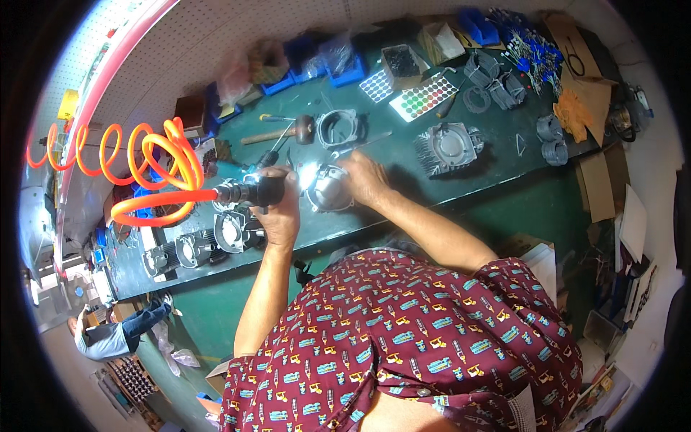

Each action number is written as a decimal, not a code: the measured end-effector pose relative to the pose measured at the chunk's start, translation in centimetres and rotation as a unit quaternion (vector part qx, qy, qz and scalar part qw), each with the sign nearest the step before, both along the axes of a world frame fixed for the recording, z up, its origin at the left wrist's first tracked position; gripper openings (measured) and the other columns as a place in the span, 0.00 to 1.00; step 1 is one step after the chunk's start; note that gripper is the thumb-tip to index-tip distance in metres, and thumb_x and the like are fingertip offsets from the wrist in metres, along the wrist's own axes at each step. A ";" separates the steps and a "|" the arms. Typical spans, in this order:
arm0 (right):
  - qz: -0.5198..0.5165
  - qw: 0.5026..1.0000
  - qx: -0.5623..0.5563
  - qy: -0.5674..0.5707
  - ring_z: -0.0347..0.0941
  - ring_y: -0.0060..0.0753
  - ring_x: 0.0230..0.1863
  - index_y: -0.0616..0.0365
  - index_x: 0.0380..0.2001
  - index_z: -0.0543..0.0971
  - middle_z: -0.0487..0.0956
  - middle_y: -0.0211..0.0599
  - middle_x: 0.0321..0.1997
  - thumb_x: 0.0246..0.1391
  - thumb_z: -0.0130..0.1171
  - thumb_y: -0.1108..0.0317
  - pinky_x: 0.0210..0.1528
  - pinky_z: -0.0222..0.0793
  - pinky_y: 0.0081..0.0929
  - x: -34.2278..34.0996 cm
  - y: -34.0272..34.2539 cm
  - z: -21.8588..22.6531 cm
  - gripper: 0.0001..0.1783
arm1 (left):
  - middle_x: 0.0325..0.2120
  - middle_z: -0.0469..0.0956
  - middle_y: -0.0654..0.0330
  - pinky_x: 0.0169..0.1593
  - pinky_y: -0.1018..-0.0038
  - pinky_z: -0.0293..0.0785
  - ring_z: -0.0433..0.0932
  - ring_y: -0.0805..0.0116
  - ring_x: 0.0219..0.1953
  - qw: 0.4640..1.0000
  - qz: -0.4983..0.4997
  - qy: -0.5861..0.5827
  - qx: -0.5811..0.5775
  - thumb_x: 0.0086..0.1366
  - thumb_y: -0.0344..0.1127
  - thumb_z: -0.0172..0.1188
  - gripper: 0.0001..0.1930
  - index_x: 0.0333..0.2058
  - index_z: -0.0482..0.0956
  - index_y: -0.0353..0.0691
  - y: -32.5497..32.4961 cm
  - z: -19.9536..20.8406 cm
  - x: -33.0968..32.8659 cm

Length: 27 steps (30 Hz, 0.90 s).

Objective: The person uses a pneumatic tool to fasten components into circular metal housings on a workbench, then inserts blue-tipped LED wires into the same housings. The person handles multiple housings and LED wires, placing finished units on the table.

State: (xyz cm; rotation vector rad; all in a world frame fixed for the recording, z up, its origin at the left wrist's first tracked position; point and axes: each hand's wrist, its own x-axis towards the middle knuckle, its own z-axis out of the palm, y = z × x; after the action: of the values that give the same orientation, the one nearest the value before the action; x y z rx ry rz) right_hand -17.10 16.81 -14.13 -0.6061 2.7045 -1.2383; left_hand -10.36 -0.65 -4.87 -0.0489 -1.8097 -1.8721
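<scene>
Metal housing (331, 191) is sitting on the green bench (497, 129), the right hand (367, 180) grasping its right side while the left hand (283, 209) is gripping a black air tool (269, 191); keeping the housing braced seems wise.

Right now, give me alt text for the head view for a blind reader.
A person's left hand grips a black tool on a coiled orange hose, while the right hand touches a silver metal part on a green workbench. Other metal housings, a mallet and blue bins lie around.
</scene>
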 end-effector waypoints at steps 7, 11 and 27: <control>-0.003 1.000 0.001 -0.008 0.75 0.53 0.55 0.54 0.49 0.84 0.77 0.48 0.48 0.51 0.65 0.70 0.55 0.73 0.48 0.3 0.2 -0.1 0.19 | 0.30 0.75 0.62 0.56 0.63 0.77 0.76 0.72 0.36 0.996 0.051 -0.046 -0.062 0.61 0.20 0.63 0.06 0.30 0.75 0.36 0.4 0.9 -0.5; -0.007 1.000 0.001 0.000 0.75 0.53 0.55 0.55 0.49 0.84 0.77 0.48 0.49 0.51 0.65 0.69 0.55 0.73 0.49 0.4 -0.3 -0.1 0.19 | 0.30 0.75 0.62 0.55 0.64 0.76 0.76 0.72 0.36 0.993 0.043 -0.026 -0.104 0.62 0.21 0.63 0.05 0.30 0.75 0.35 -0.3 1.1 -0.4; -0.051 0.894 -0.290 -0.337 0.82 0.36 0.44 0.68 0.47 0.78 0.82 0.47 0.46 0.57 0.50 0.83 0.45 0.81 0.31 -0.9 2.8 2.2 0.15 | 0.41 0.80 0.57 0.60 0.56 0.77 0.82 0.64 0.45 0.978 0.127 -0.002 0.162 0.64 0.27 0.65 0.15 0.49 0.75 0.38 -1.4 6.6 2.6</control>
State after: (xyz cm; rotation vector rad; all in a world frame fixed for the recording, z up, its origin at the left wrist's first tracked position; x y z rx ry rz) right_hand -17.98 19.62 -11.93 -0.0294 1.8067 -1.8666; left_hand -7.78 -2.04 1.71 0.2900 -1.4138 -1.9513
